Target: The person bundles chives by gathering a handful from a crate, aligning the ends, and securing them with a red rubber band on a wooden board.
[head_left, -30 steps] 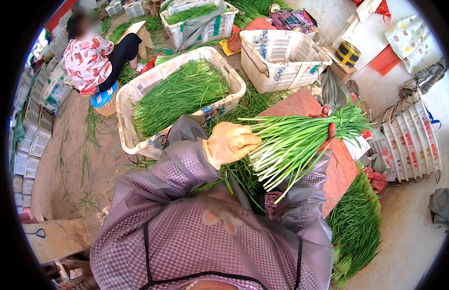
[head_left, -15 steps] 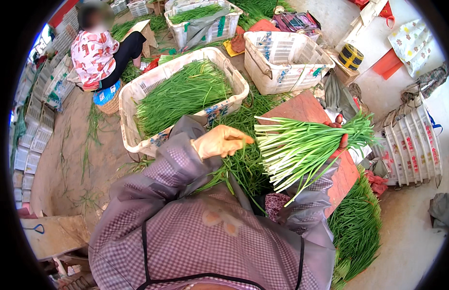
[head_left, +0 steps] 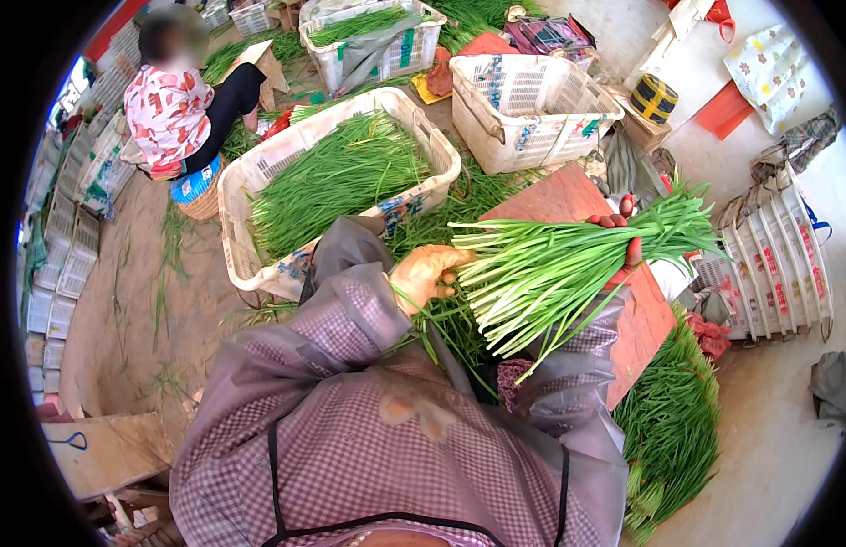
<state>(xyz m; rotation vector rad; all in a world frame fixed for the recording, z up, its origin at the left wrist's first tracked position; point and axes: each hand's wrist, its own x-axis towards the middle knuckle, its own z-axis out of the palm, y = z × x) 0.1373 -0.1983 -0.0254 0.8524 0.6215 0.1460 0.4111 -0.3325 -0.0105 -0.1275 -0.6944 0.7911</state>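
A thick bunch of garlic chives (head_left: 541, 269), green with pale stem ends, lies across my right hand (head_left: 628, 242). The fingers of that hand wrap round the bunch close to its leafy end, and the palm is hidden beneath. The pale ends fan out toward my left hand (head_left: 425, 278), which wears a yellowish glove. Its fingers are curled in beside the nearest stem ends; whether they pinch a stem, I cannot make out. Under the bunch is a reddish board (head_left: 646, 342).
A white crate of chives (head_left: 230, 205) stands ahead on the left, another white crate (head_left: 491, 150) ahead on the right. A chive pile (head_left: 673, 438) lies beside my right side. One person (head_left: 172, 118) sits at the far left. A white crate (head_left: 778, 264) lies tipped at right.
The chive bunch has shifted left with my right hand. My left hand has turned and curled its fingers, and the stem ends now reach it.
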